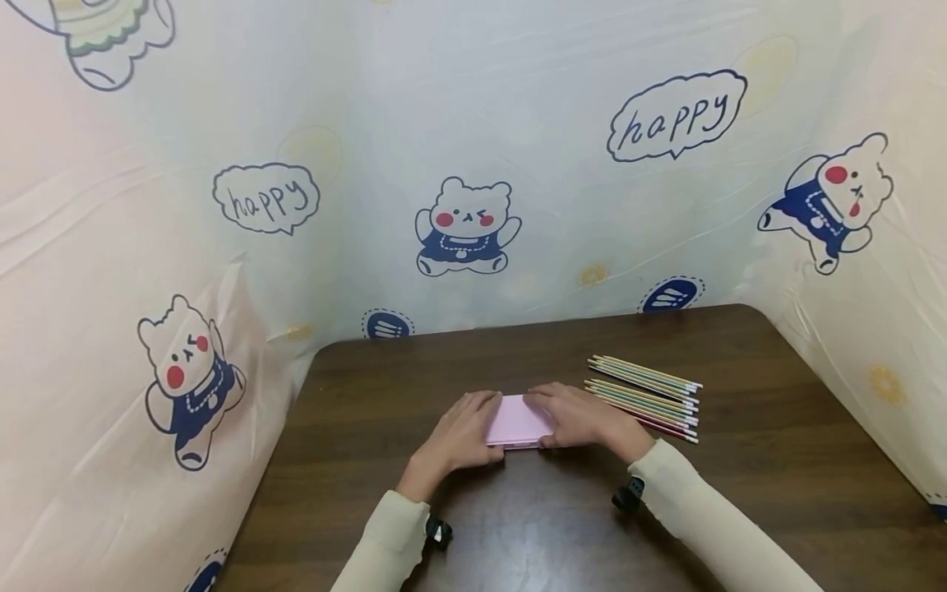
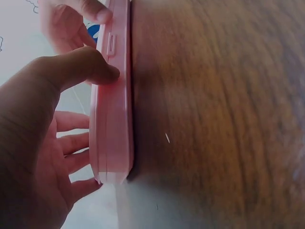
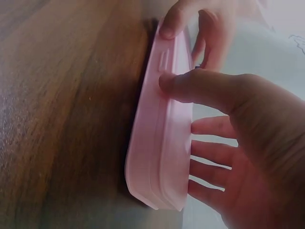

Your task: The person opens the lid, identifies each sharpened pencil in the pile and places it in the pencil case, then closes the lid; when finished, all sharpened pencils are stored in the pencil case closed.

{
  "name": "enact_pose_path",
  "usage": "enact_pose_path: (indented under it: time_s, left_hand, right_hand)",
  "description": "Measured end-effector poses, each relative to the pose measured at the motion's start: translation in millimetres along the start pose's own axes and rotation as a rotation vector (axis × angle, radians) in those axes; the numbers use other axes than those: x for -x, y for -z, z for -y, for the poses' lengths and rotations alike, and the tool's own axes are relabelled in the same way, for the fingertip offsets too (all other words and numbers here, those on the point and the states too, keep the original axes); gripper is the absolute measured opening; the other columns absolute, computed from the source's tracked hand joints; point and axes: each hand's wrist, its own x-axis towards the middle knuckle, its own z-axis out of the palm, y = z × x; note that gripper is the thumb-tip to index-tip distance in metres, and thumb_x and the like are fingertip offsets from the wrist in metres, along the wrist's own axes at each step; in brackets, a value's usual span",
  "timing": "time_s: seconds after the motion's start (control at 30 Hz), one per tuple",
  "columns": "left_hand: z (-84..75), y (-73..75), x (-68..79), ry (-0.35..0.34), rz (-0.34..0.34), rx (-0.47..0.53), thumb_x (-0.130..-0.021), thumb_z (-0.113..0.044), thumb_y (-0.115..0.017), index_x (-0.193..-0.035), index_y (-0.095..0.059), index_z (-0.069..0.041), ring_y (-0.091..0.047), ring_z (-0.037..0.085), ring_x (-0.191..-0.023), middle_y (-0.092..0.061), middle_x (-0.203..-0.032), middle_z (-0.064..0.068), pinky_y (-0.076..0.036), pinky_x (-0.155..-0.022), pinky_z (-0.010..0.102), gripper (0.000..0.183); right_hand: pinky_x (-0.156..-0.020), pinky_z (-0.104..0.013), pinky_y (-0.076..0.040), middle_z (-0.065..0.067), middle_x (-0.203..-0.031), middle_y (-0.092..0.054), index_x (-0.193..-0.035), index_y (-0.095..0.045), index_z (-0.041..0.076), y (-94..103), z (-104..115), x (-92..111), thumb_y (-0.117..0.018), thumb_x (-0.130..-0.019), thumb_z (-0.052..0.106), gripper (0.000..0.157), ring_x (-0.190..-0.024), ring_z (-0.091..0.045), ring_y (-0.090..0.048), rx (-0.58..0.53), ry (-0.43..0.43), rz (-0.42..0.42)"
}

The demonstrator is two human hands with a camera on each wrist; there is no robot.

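Note:
A pink plastic pencil case [image 1: 520,421] lies flat on the table, its lid down. My left hand [image 1: 462,429] grips its left end, and my right hand [image 1: 582,418] grips its right end. In the left wrist view, the left thumb presses the front of the case [image 2: 112,129] near a small clasp [image 2: 111,44], with the other fingers spread along the lid. The right wrist view shows the right thumb on the front face of the case [image 3: 150,143] beside the same clasp. Both thumbs sit on either side of that clasp.
Several pencils [image 1: 651,395] with white ends lie in two loose groups on the dark wooden table [image 1: 385,378], just beyond my right hand. A printed cloth [image 1: 473,107] hangs behind the table and along both sides.

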Motion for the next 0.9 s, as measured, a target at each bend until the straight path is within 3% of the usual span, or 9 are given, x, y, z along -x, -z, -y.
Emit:
enact_pose_path:
  time_s: [0.33, 0.7, 0.9]
  left_hand:
    - [4.6, -7.1, -5.1, 0.033, 0.02, -0.003, -0.076, -0.052, -0.082, -0.161, -0.042, -0.003, -0.051, 0.03, -0.142, -0.054, -0.155, 0.013, -0.042, -0.123, 0.049, 0.106]
    - [7.2, -8.4, -11.8, 0.036, 0.011, 0.035, -0.07, -0.051, -0.086, -0.154, -0.051, -0.008, -0.053, 0.026, -0.136, -0.058, -0.15, 0.008, -0.046, -0.118, 0.048, 0.101]
    - [6.1, -7.7, -11.8, 0.04, 0.006, 0.034, -0.068, -0.049, -0.087, -0.152, -0.053, -0.01, -0.054, 0.024, -0.136, -0.059, -0.149, 0.005, -0.046, -0.117, 0.047, 0.099]
  right_hand:
    - [-0.121, -0.056, -0.042, -0.017, -0.151, -0.059, -0.148, -0.056, 0.006, -4.1, 1, -4, -0.089, -0.081, 0.031, 0.079, -0.139, -0.035, -0.053, 0.062, 0.07, -0.011]
    - [-0.113, -0.054, -0.047, -0.014, -0.136, -0.063, -0.135, -0.061, 0.005, -10.9, -5, -6, -0.092, -0.073, 0.041, 0.078, -0.127, -0.031, -0.056, 0.166, 0.179, -0.13]
    - [-0.111, -0.053, -0.049, -0.015, -0.136, -0.064, -0.137, -0.063, 0.006, -10.0, -5, -6, -0.091, -0.074, 0.046, 0.08, -0.126, -0.031, -0.058, 0.201, 0.203, -0.131]
